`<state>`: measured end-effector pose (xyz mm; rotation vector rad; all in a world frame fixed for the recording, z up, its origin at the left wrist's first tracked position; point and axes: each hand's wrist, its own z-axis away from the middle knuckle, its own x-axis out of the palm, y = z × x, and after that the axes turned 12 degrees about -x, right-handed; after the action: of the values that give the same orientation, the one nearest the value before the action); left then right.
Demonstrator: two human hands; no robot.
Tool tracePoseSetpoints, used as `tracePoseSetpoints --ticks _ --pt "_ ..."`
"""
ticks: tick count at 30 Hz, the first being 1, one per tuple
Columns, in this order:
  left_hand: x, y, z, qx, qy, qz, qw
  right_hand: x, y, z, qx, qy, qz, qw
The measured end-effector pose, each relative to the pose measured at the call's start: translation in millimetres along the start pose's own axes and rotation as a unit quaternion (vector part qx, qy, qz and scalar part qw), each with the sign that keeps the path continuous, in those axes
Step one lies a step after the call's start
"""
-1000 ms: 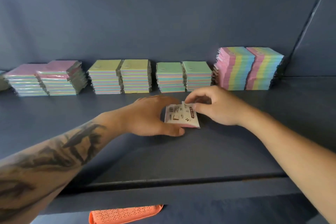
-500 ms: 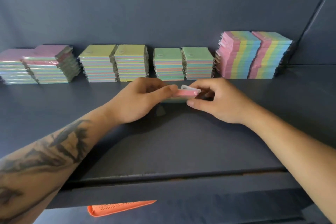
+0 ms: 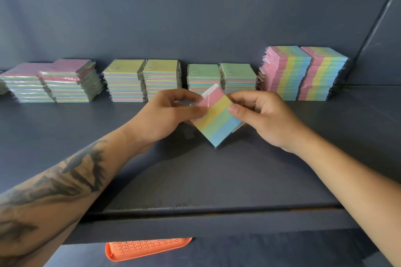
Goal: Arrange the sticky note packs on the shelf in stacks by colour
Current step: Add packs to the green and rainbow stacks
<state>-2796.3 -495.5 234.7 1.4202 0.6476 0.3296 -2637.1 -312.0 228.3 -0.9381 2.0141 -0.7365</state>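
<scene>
The dark shelf (image 3: 217,182) is carrying a row of sticky note stacks (image 3: 303,73) along its back wall, sorted by top colour. In front of them, the left hand (image 3: 167,118) and right hand (image 3: 264,117) are both pinching a striped pack (image 3: 217,119), holding it tilted above the shelf, one corner pointing down.

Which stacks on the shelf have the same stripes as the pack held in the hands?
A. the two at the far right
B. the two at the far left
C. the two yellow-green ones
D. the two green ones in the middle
A: the held pack shows pink, yellow, green and blue stripes, like the two far-right stacks.
</scene>
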Motion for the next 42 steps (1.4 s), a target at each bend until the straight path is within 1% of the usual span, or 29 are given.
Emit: tracePoseSetpoints --ticks 6,9,11,13,16,18,21,22,24,26,29,32,35,37,42 --pt "2 -1 1 0.008 -0.018 -0.042 0.999 2 -1 0 0.004 -0.009 0.046 0.999" --pt "4 -1 -1 0.009 0.001 -0.032 0.999 3 4 2 -0.001 -0.004 0.126 0.992" --pt "4 -2 -3 0.001 0.016 -0.011 1.0 3 2 3 -0.03 0.005 0.207 0.978" --pt "6 -3 -5 -0.011 0.029 0.002 1.0 4 -1 4 -0.068 -0.02 0.284 0.956" --pt "8 -3 -8 -0.029 0.039 0.019 0.999 12 -1 4 -0.096 -0.048 0.377 0.92" --pt "9 -3 -8 -0.032 0.028 0.029 0.999 16 0 5 -0.108 -0.041 0.401 0.909" --pt "8 -6 -7 -0.032 0.015 0.024 0.999 15 0 7 -0.109 -0.046 0.388 0.914" --pt "8 -7 -7 -0.029 0.013 0.009 0.999 14 -1 8 -0.104 -0.052 0.38 0.918" --pt "9 -9 -5 -0.011 0.016 -0.058 0.998 13 -2 9 -0.087 -0.07 0.362 0.926" --pt "11 -10 -3 0.021 -0.002 -0.123 0.992 11 -5 9 -0.074 -0.081 0.344 0.933" --pt "15 -10 4 0.058 -0.027 -0.19 0.98 1 -11 9 -0.049 -0.076 0.308 0.947" --pt "20 -7 11 0.069 -0.022 -0.312 0.947 -20 -17 16 -0.019 -0.089 0.293 0.952" --pt "30 -5 16 0.087 -0.01 -0.453 0.887 -54 -21 26 0.001 -0.093 0.296 0.951" --pt "44 -2 17 0.078 -0.007 -0.49 0.868 -82 -24 30 0.01 -0.084 0.3 0.95" --pt "102 11 17 0.042 -0.002 -0.534 0.844 -161 -28 21 0.028 -0.053 0.313 0.948"
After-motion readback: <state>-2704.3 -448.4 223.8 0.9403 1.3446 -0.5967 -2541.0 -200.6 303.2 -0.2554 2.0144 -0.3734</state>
